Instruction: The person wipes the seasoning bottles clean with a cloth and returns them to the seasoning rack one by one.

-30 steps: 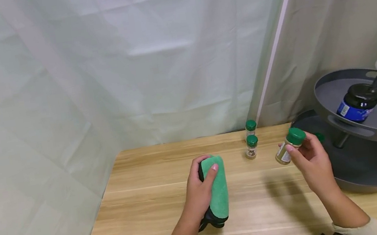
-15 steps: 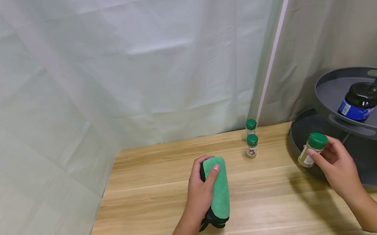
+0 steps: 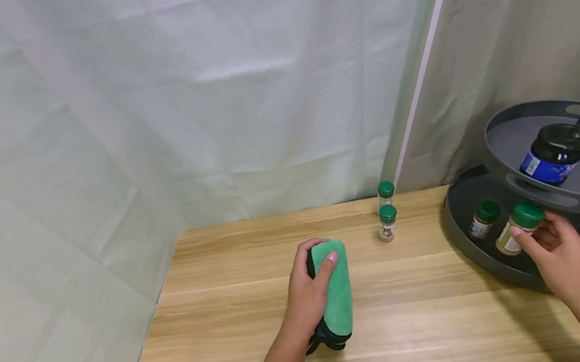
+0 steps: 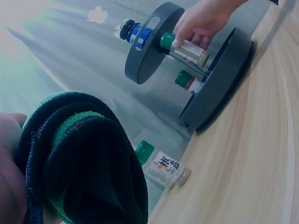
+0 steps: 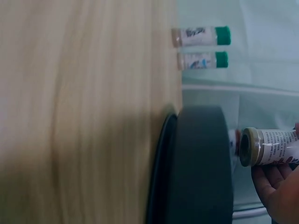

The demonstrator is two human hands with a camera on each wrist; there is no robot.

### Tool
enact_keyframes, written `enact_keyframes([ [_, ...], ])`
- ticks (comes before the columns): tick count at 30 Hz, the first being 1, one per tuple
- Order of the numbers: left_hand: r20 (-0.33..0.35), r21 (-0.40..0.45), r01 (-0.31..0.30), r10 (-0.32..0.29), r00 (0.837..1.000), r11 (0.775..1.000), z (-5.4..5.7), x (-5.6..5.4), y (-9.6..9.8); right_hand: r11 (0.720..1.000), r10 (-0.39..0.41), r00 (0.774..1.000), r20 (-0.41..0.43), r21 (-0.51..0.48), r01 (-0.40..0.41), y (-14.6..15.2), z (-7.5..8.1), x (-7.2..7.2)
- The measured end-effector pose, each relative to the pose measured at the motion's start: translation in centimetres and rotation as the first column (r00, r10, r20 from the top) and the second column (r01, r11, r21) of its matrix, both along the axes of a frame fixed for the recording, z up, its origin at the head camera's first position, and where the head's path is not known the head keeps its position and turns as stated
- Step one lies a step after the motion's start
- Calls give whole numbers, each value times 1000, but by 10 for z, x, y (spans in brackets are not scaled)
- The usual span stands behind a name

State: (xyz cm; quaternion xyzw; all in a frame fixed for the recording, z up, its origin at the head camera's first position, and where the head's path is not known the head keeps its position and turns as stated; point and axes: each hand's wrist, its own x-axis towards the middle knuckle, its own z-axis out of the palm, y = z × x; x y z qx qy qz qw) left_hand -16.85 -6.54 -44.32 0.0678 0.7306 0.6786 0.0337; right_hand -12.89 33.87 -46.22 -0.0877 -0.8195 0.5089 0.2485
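Note:
My right hand (image 3: 565,257) pinches a green-capped spice jar (image 3: 511,241) with tan contents over the lower tier (image 3: 457,207) of a dark grey two-tier round rack. In the right wrist view the base of that spice jar (image 5: 252,147) shows above the tier's wall (image 5: 201,163). A second green-capped jar (image 3: 482,223), with darker contents, stands inside the lower tier, just left of the held one. My left hand (image 3: 308,293) grips a folded green-and-black cloth (image 3: 337,298) near the middle of the table. The cloth's dark folded end (image 4: 93,163) fills the near part of the left wrist view.
Two green-capped shakers, a front one (image 3: 388,229) and a back one (image 3: 385,192), stand at the table's back edge. On the upper tier (image 3: 506,135), which overhangs the lower one, rests a black-lidded jar with a blue label (image 3: 549,163). A pale curtain (image 3: 259,117) hangs behind.
My right hand has carried the spice jar rightward from over the table to over the rack's lower tier. The jar standing in that tier now shows fully. My left hand and cloth stay put.

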Motion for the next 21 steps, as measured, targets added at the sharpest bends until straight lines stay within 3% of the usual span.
enact_keyframes([
  [21, 0, 21, 31, -31, 1000, 999, -3, 0, 2, 982, 44, 988, 150, 175, -70, 29, -26, 2],
])
